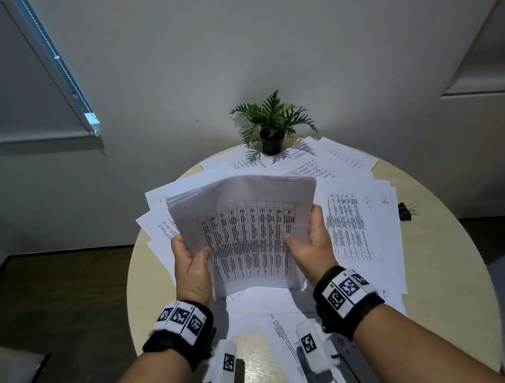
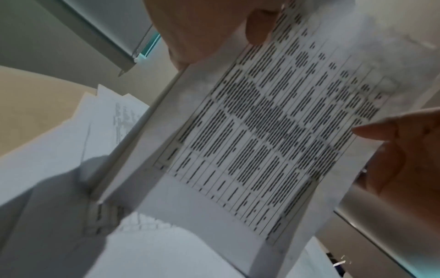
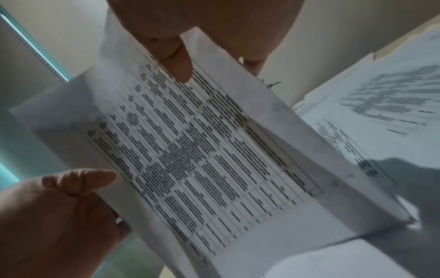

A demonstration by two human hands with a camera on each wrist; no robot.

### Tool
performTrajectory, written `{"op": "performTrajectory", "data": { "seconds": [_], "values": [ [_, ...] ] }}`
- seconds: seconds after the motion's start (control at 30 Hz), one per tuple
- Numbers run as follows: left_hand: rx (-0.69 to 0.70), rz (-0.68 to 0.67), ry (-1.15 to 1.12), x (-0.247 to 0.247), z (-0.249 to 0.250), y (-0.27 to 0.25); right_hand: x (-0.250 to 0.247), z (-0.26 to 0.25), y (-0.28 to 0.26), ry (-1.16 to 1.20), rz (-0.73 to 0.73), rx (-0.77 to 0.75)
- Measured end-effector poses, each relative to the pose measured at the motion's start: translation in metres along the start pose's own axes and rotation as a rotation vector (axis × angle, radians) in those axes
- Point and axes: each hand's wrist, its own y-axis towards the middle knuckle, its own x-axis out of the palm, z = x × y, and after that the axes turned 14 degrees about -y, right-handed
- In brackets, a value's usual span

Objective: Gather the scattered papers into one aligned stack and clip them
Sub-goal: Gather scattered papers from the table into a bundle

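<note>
Both hands hold up a stack [image 1: 246, 230] of papers, standing on its bottom edge on the loose sheets [image 1: 354, 229] that cover the round bench [image 1: 438, 264]. The left hand [image 1: 190, 262] grips the stack's left side, thumb on the front and fingers [image 1: 177, 243] curled round behind. The right hand [image 1: 310, 241] grips the right side the same way, with its thumb on the printed front. The stack is in the middle of the bench, on the near side of the plant [image 1: 271, 125] that sits at the far edge. More loose sheets lie all around the stack, some going under the plant pot and some nearer the person than the stack. A black clip [image 1: 406, 210] rests on the bare wood far to the right of the stack. The stack looks light and floppy: its top bends back away from the person. Paper is thin and slippery, so sheets could slide out if the grip is loose, and edges can crease. I think the best place to hold it is at both side edges, low down, so the bottom can be tapped flat on the bench. Many sheets are not gathered yet, so the job looks about partway done, and clipping will come last.
</note>
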Motion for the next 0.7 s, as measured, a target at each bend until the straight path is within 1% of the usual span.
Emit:
{"op": "performTrajectory", "data": {
  "seconds": [0.13, 0.2, 0.27, 0.33, 0.4, 0.47, 0.57, 0.63, 0.7],
  "values": [
    [-0.076, 0.007, 0.059, -0.01, -0.022, 0.001, 0.002, 0.011, -0.006, 0.054, -0.019, 0.064],
    [-0.102, 0.016, 0.079, -0.012, -0.028, -0.001, 0.002, 0.012, -0.007, 0.055, -0.056, 0.082],
    [-0.094, 0.016, 0.104, -0.013, -0.032, -0.003, 0.003, 0.014, -0.009, 0.044, -0.086, 0.114],
    [-0.084, 0.013, 0.084, -0.015, -0.037, -0.003, 0.004, 0.018, -0.009, 0.045, -0.077, 0.134],
    [-0.106, 0.001, 0.069, -0.016, -0.041, -0.001, 0.008, 0.025, -0.007, -0.004, -0.035, 0.144],
    [-0.12, -0.021, 0.11, -0.017, -0.046, 0.0, 0.011, 0.031, -0.006, -0.072, -0.014, 0.14],
    [-0.083, -0.039, 0.228, -0.016, -0.05, 0.001, 0.012, 0.038, -0.004, -0.118, -0.053, 0.133],
    [-0.075, 0.0, 0.292, -0.015, -0.053, 0.003, 0.01, 0.042, -0.003, -0.149, -0.065, 0.153],
    [-0.071, 0.035, 0.315, -0.015, -0.054, 0.006, 0.006, 0.048, -0.003, -0.2, -0.078, 0.134]
  ]
}}
